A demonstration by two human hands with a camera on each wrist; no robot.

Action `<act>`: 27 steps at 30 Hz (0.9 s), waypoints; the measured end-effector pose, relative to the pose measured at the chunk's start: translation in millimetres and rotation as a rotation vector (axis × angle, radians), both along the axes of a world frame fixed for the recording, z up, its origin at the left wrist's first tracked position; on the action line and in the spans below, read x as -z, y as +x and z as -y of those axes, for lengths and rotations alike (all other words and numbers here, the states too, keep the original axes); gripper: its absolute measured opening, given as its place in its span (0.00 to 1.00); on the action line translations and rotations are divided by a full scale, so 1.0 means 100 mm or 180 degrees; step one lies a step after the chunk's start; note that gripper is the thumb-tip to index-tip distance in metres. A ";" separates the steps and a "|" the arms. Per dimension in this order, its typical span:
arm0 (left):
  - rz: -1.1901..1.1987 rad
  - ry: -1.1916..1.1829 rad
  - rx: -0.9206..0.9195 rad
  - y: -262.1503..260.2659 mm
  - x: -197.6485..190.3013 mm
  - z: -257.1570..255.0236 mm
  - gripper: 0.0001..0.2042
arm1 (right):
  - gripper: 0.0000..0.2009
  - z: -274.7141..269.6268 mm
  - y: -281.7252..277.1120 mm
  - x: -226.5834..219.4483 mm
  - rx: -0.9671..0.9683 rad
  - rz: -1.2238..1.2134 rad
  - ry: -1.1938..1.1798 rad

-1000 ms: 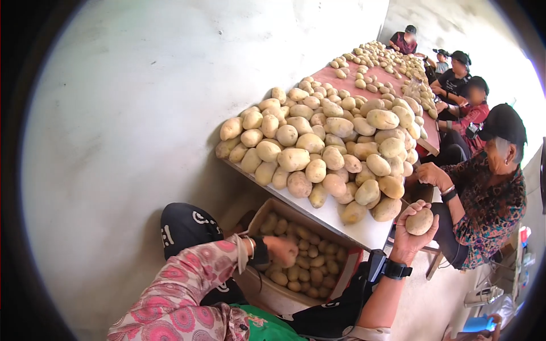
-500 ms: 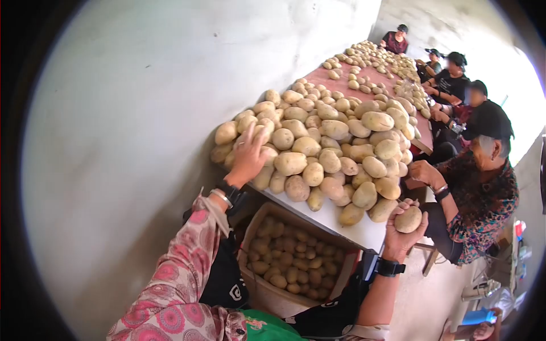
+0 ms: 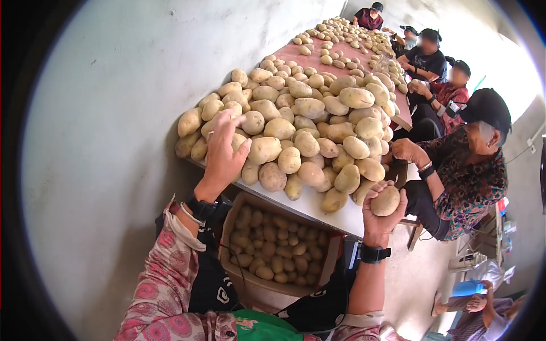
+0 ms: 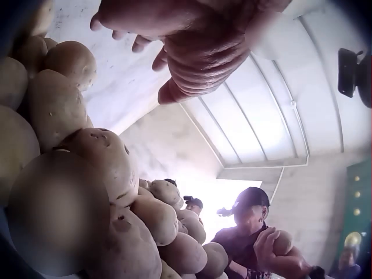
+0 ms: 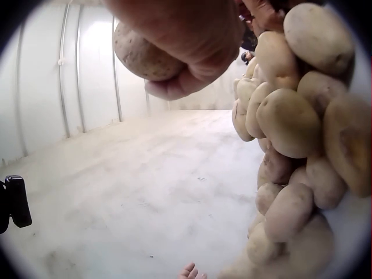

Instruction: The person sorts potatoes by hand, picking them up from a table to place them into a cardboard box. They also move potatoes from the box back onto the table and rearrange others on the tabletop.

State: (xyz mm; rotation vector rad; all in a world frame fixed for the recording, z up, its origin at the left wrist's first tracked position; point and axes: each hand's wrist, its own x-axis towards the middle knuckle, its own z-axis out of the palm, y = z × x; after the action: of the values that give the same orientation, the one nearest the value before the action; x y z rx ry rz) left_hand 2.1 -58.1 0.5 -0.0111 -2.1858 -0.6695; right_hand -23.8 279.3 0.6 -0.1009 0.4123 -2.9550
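My left hand [image 3: 220, 156] reaches over the near left part of a heap of potatoes [image 3: 310, 108] on the table. Its fingers are extended and spread a little, and the left wrist view shows nothing in the palm. At the near right corner, my right hand [image 3: 374, 224] holds one potato [image 3: 385, 201], its fingers and thumb curled about it. That same potato [image 5: 142, 55] also appears in the right wrist view, partly hidden behind the hand.
Below the table edge [image 3: 348, 220], between my legs, stands a cardboard box [image 3: 331, 258] with many potatoes inside. A wall [image 3: 108, 142] runs along the left. To the right sits a person in a patterned shirt [image 3: 466, 182], with several others farther along the table.
My left hand has risen from the box to the heap's left side, where it remains. My right hand keeps its grip on the potato. The head view has shifted, moving the scene leftward.
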 end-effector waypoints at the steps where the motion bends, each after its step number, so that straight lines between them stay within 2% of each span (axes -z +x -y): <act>1: -0.0053 0.0182 0.0471 0.03 0.00 0.02 0.16 | 0.14 0.02 0.00 0.01 -0.0105 0.0161 0.0183; 2: -0.0059 0.0207 0.0456 0.06 -0.01 0.03 0.16 | 0.14 0.04 -0.01 0.05 -0.0120 0.0158 0.0209; 4: 0.0552 0.1022 0.1046 0.11 -0.06 0.04 0.06 | 0.19 0.11 -0.02 0.14 -0.0544 0.0601 0.0799; 5: 0.0138 0.0580 0.1025 0.10 -0.07 0.05 0.04 | 0.21 0.17 0.01 0.18 -0.0724 0.0728 0.0865; 8: 0.0050 0.0269 0.0842 0.14 -0.09 0.17 0.04 | 0.22 0.37 0.08 0.30 -0.0988 0.0563 0.1392; 10: -0.0035 0.0423 0.0766 0.17 -0.12 0.23 0.03 | 0.23 0.48 0.17 0.34 -0.1171 0.0354 0.1396; 12: -0.0312 0.0866 0.0674 0.14 -0.10 0.31 0.03 | 0.25 0.60 0.21 0.34 -0.0964 0.0043 0.1487; 14: -0.0437 0.0947 0.0650 0.13 -0.11 0.37 0.03 | 0.26 0.63 0.22 0.24 -0.0963 -0.0004 0.1443; 16: -0.0487 0.1109 0.0641 0.16 -0.18 0.42 0.03 | 0.26 0.73 0.20 0.05 -0.0586 -0.0432 0.1731; 17: -0.0522 0.1050 0.0575 0.16 -0.18 0.45 0.02 | 0.26 0.78 0.18 -0.09 -0.0557 -0.0743 0.2156; 20: -0.0486 0.1088 0.0436 0.19 -0.19 0.51 0.03 | 0.26 1.00 0.08 -0.45 -0.0295 -0.1071 0.2562; 24: -0.0488 0.1163 0.0464 0.16 -0.11 0.58 0.03 | 0.27 1.38 -0.23 -0.51 0.0138 -0.1468 0.3064; 26: -0.0343 0.1284 0.0507 0.16 -0.09 0.59 0.06 | 0.29 1.49 -0.50 -0.30 0.0820 -0.2258 0.4161; 27: -0.0311 0.1303 0.0506 0.17 -0.08 0.54 0.06 | 0.29 1.50 -0.64 -0.15 0.1030 -0.3011 0.5231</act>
State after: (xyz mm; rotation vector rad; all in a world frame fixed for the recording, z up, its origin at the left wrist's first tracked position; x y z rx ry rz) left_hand 19.2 -112.5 8.4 -0.0039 -1.9331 -1.1717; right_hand -88.1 129.6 15.3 -1.1737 2.7539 -1.5888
